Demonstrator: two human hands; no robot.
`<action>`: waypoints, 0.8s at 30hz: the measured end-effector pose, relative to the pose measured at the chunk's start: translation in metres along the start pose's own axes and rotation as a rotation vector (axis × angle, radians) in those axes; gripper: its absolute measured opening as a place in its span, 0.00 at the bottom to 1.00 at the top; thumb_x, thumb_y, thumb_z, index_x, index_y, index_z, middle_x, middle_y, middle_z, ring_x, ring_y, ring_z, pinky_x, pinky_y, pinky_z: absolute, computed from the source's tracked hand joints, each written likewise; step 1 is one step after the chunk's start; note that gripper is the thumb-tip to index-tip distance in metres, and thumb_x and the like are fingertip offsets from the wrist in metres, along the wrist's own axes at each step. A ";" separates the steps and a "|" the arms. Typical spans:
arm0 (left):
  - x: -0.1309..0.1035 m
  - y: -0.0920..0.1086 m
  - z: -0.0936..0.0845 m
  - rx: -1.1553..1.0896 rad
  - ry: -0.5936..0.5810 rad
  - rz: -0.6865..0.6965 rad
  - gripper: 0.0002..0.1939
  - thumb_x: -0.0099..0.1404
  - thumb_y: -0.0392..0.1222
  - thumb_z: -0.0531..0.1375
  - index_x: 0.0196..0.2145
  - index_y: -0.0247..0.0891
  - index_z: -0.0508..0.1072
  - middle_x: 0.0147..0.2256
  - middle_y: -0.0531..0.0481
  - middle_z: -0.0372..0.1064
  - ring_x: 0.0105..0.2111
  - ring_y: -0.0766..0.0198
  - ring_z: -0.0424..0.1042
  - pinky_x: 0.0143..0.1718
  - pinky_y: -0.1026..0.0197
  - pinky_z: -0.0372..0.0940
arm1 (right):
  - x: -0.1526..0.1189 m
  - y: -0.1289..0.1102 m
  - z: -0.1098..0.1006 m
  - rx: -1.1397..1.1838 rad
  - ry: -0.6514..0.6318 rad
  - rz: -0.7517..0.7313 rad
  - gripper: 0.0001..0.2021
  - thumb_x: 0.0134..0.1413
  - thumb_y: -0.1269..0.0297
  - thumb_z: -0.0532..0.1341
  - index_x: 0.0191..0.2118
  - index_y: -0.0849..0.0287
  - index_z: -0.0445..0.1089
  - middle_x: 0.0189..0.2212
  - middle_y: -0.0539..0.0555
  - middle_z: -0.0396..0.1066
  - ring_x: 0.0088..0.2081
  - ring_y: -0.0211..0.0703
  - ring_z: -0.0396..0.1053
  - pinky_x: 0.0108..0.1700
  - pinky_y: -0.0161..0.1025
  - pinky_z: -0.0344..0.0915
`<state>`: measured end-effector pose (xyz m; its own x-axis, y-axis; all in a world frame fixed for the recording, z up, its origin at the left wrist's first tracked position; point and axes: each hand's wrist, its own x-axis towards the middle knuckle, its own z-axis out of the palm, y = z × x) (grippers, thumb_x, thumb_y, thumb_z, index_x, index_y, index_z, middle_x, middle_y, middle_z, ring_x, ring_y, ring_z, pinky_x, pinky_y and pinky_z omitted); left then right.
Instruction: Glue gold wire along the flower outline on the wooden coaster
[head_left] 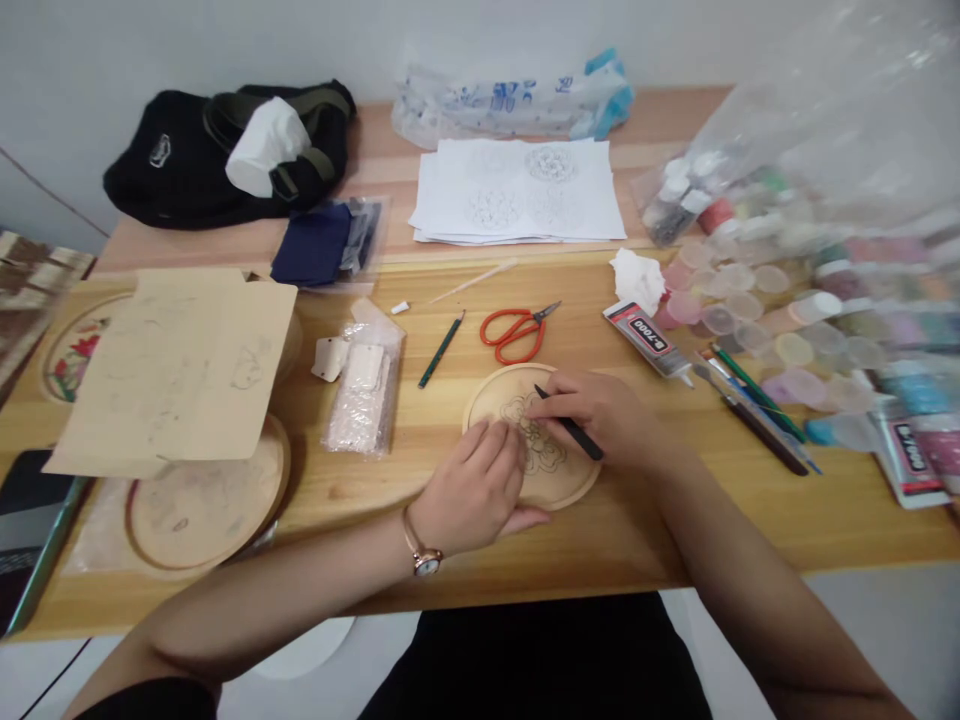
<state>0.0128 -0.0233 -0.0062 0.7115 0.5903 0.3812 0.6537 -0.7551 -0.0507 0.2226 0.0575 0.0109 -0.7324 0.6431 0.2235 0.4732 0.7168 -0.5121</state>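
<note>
Wood table (750, 520), pale wall (495, 30) behind. Scissors (537, 322) just beyond plate (574, 495); glue (649, 340) to its right. Left hand (476, 480) across plate's left side, fingers together; cannot tell if they pinch anything. Right hand (604, 410) over plate's right side, clamped on black tool (583, 437). Plate: round, pale wood, flat on table, dark-outlined flower (544, 455), partly covered.

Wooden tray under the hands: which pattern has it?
The wooden tray bears a dark floral outline, clearest in the head view.
</note>
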 end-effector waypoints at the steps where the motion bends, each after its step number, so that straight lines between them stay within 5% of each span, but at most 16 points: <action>1: 0.000 0.000 0.000 0.002 -0.012 0.000 0.37 0.70 0.63 0.45 0.48 0.22 0.72 0.47 0.32 0.73 0.49 0.48 0.71 0.54 0.49 0.64 | 0.000 -0.001 -0.001 -0.026 -0.011 -0.001 0.11 0.61 0.65 0.55 0.39 0.55 0.77 0.28 0.52 0.68 0.29 0.38 0.65 0.28 0.35 0.57; 12: 0.000 0.003 -0.002 0.022 -0.027 -0.001 0.37 0.70 0.63 0.46 0.48 0.21 0.73 0.47 0.32 0.73 0.50 0.48 0.71 0.54 0.49 0.62 | 0.004 -0.008 -0.002 -0.041 -0.164 0.043 0.13 0.56 0.72 0.56 0.40 0.54 0.77 0.27 0.51 0.64 0.30 0.39 0.61 0.29 0.34 0.54; 24: 0.002 0.001 0.003 -0.013 0.028 -0.028 0.34 0.70 0.63 0.46 0.41 0.27 0.76 0.43 0.37 0.74 0.44 0.50 0.71 0.46 0.51 0.64 | -0.007 -0.019 0.002 -0.349 -0.055 -0.124 0.15 0.57 0.75 0.52 0.43 0.59 0.74 0.29 0.55 0.69 0.28 0.43 0.69 0.26 0.37 0.65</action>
<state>0.0160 -0.0218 -0.0083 0.6857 0.6030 0.4077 0.6693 -0.7425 -0.0276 0.2173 0.0389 0.0181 -0.8153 0.5372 0.2160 0.5108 0.8430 -0.1684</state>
